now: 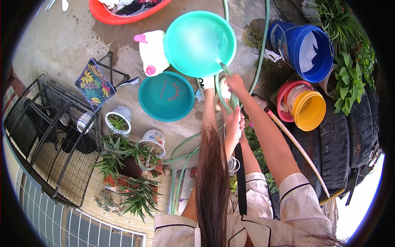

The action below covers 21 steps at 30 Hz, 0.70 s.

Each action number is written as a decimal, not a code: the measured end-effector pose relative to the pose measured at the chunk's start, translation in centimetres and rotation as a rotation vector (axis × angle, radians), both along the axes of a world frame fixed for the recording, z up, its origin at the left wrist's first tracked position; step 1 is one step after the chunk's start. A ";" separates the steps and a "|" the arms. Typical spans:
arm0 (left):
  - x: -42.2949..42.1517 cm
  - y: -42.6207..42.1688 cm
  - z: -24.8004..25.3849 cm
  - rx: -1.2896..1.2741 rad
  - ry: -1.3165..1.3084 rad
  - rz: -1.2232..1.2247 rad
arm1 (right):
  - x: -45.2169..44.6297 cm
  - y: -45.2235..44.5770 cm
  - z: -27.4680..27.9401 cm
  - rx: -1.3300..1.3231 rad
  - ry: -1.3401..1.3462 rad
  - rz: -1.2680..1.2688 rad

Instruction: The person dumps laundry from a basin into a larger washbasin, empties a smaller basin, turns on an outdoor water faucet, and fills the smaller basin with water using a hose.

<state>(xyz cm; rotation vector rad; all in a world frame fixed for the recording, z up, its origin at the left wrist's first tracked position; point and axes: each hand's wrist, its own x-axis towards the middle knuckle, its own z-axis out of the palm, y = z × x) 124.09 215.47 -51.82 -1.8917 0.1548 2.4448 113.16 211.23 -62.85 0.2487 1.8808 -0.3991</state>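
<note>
My right hand (235,84) is closed around a green hose (234,100) just behind its dark nozzle end. My left hand (233,128) grips the same hose lower down, nearer my body. Water leaves the hose into a large turquoise basin (173,51), and the water inside looks pale and blurred by glare. Against the basin's left side lies a white plastic jug (153,52) with pink parts. Below it, a darker teal basin (149,96) rests on the concrete. My long hair hides part of my left arm.
A red tub (123,19) with clothes stands at the top. Left are a folding stool (94,84), a wire cage (61,164) and potted plants (142,197). Right are a blue bucket (284,41), a yellow bucket (309,110) and tires (333,144). More hose (264,45) crosses the floor.
</note>
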 end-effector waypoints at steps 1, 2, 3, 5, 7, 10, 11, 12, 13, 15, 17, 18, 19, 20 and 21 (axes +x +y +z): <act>0.0 -0.1 0.0 0.002 0.003 0.004 | -0.1 -0.1 0.1 0.004 -0.001 -0.008; -0.1 -0.1 0.0 -0.001 0.001 0.003 | -0.1 -0.1 0.3 0.007 -0.003 -0.016; -0.1 -0.1 0.1 -0.003 -0.001 0.003 | -0.2 -0.2 0.4 0.013 -0.003 -0.018; -0.1 -0.1 0.2 -0.003 -0.003 -0.003 | -0.2 -0.2 0.5 0.025 -0.005 -0.022; -0.1 -0.1 0.2 0.001 -0.004 -0.014 | -0.2 -0.1 0.4 0.012 0.001 -0.019; -0.1 -0.1 0.2 -0.001 -0.005 -0.014 | -0.1 0.1 0.2 0.008 0.013 -0.011; -0.1 -0.1 0.2 -0.003 -0.005 -0.011 | 0.0 0.1 0.2 0.010 0.018 -0.009; -0.1 -0.1 0.3 -0.005 -0.005 -0.007 | 0.0 0.1 0.2 0.008 0.017 -0.012; -0.1 -0.1 0.3 -0.008 -0.005 -0.004 | 0.0 0.1 0.2 0.007 0.016 -0.015; 0.0 0.0 0.1 -0.003 -0.002 -0.012 | 0.0 0.1 0.3 0.010 0.019 -0.017; 0.0 -0.1 0.2 -0.002 -0.003 -0.019 | 0.0 0.1 0.3 0.020 0.025 -0.014; 0.0 -0.1 0.2 -0.004 -0.005 -0.021 | 0.0 0.1 0.3 0.015 0.023 -0.015; 0.0 -0.1 0.2 -0.005 -0.007 -0.023 | 0.1 0.1 0.3 0.010 0.021 -0.017; 0.0 -0.1 0.3 -0.003 -0.013 -0.023 | 0.1 0.2 0.2 0.006 0.019 -0.018; 0.0 -0.1 0.3 -0.002 -0.018 -0.022 | 0.1 0.2 0.2 0.009 0.022 -0.022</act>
